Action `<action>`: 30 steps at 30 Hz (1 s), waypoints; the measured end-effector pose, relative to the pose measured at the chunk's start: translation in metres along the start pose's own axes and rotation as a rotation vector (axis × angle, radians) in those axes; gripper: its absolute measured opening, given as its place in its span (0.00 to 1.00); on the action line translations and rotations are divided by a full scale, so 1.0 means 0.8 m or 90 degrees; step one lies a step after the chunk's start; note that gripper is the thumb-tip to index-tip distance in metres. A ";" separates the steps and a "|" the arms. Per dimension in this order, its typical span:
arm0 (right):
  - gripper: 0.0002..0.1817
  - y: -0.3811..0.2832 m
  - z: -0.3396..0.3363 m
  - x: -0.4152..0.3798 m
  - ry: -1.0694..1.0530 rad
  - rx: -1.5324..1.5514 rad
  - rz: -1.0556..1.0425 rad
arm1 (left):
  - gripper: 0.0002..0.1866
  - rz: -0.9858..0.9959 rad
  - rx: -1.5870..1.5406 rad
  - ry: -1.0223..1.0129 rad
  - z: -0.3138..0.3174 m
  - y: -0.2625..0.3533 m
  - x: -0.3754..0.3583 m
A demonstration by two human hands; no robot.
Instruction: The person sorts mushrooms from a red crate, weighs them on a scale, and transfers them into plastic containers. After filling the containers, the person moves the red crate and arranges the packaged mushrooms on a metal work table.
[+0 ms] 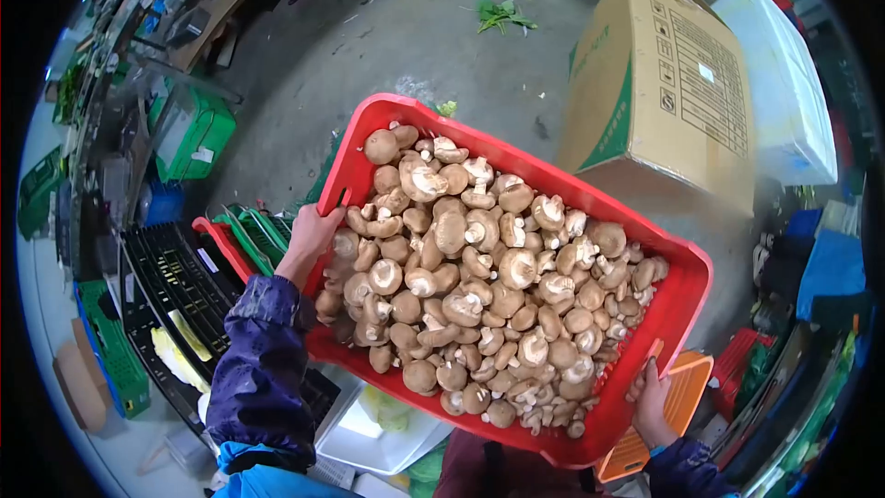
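Note:
A red crate (678, 290) full of brown mushrooms (479, 286) is held in front of my body, tilted with its right end lower in view. My left hand (312, 238) grips the crate's left end, its fingers hooked at the handle slot. At the lower right end, my right hand (651, 398) holds the crate's wall, with some fingers hidden behind it. The mushrooms lie heaped toward the left and middle, and a strip of the red crate floor shows at the right.
A large cardboard box (659, 83) stands at upper right beside a white foam box (779, 83). Black crates (175, 286) and a green crate (194, 134) are at left. An orange crate (687, 387) sits at lower right. Loose leaves (502, 16) lie on the floor.

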State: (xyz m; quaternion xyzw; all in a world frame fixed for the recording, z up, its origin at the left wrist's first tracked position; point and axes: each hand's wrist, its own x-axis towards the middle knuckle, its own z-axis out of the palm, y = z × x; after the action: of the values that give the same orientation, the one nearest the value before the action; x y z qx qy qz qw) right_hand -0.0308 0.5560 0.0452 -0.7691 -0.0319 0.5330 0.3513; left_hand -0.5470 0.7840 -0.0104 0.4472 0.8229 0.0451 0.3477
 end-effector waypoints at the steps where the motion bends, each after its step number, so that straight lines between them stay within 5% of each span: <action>1: 0.13 -0.001 0.003 0.003 0.022 -0.001 -0.005 | 0.22 -0.004 0.000 -0.017 -0.002 -0.003 -0.003; 10: 0.16 0.009 0.009 0.001 0.108 0.028 0.093 | 0.17 -0.009 -0.083 0.038 -0.023 0.026 0.006; 20: 0.17 0.066 0.018 0.015 0.023 0.033 0.017 | 0.18 0.083 0.120 0.175 -0.021 0.014 -0.003; 22: 0.18 0.059 0.022 0.010 0.020 0.041 0.019 | 0.20 0.179 0.177 0.249 -0.017 0.004 -0.005; 24: 0.16 0.063 0.023 0.009 -0.030 0.071 -0.025 | 0.24 0.108 0.192 0.224 -0.017 -0.007 -0.016; 26: 0.16 0.056 0.023 0.009 -0.040 0.053 -0.030 | 0.28 0.286 0.143 0.344 -0.020 -0.026 -0.043; 30: 0.08 0.080 0.019 0.028 -0.068 0.016 -0.135 | 0.26 0.354 0.105 0.411 0.004 -0.021 -0.145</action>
State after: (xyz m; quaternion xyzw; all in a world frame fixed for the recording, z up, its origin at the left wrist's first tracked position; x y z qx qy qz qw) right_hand -0.0546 0.5249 -0.0118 -0.7274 -0.1255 0.5334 0.4131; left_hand -0.5151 0.6842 0.0421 0.6412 0.7384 0.2086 0.0105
